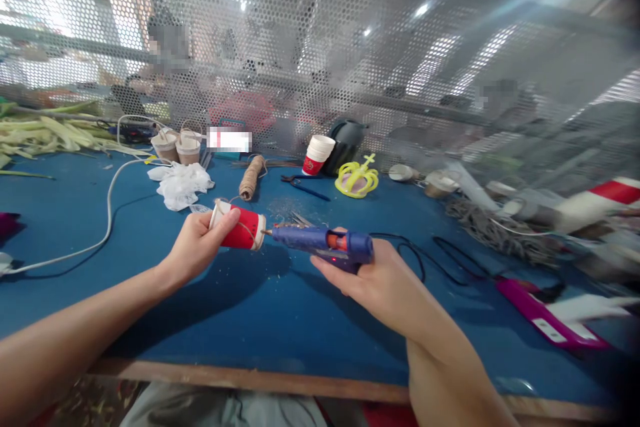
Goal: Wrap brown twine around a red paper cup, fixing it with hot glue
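Note:
A red and white paper cup [246, 229] lies sideways in my left hand [203, 237], its fingers wrapped round one end. A strand of twine runs over the cup. My right hand [373, 280] grips a blue hot glue gun [320, 243] whose small red light is lit. The nozzle points left and meets, or nearly meets, the cup's right-hand rim; I cannot tell if they touch. Just behind the cup lies a roll of twine [251, 177]. Close behind the glue gun are pliers with dark blue handles [307, 188].
White plastic [183, 183] and two twine-wrapped cups [189, 148] stand back left. Stacked paper cups [319, 153] and a yellow crown [357, 178] stand at the back. A purple power strip [547, 317] lies right; a white cable [111, 200] crosses the left. Perforated metal mesh [280, 47] rises behind.

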### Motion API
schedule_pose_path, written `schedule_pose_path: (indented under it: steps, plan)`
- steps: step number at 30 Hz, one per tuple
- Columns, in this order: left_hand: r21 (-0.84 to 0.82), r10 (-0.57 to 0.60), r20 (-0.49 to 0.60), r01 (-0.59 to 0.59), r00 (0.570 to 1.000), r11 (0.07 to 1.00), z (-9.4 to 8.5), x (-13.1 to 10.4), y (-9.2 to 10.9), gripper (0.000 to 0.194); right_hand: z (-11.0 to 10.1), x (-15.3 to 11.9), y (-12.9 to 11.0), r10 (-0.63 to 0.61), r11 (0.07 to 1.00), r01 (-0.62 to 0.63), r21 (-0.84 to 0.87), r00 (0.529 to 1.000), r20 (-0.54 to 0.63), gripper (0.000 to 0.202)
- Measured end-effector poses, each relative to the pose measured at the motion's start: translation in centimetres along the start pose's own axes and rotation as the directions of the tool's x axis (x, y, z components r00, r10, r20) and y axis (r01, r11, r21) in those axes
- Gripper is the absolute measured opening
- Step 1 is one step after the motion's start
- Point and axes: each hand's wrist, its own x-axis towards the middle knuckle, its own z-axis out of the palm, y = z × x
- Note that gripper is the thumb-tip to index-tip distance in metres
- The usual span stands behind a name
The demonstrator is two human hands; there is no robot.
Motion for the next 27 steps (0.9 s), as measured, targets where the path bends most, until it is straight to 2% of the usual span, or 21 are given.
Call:
schedule_pose_path:
  steps: [6,12,21,27]
  plan:
    - [0.010,0.002,0.002,-0.002,1.000,1.000,-0.03,-0.03,0.42,0.038,0.12,0.20,0.25,0.007,1.000,-0.007,0.008,0.999,-0.054,0.017]
    - [0.023,-0.002,-0.005,0.002,1.000,1.000,0.02,-0.05,0.23,0.040,0.22,0.26,0.24,-0.006,1.000,0.004,-0.027,0.998,-0.055,0.019]
    - [-0.139,-0.075,0.026,0.078,0.997,0.987,0.03,0.38,-0.20,0.038,0.24,-0.15,0.06,-0.050,0.998,0.051,-0.039,0.999,0.020,0.014]
    - [-0.165,-0.100,0.001,0.098,0.995,0.981,0.06,0.45,-0.08,0.036,0.30,-0.18,-0.32,-0.074,0.994,0.075,-0.082,0.997,0.016,0.015]
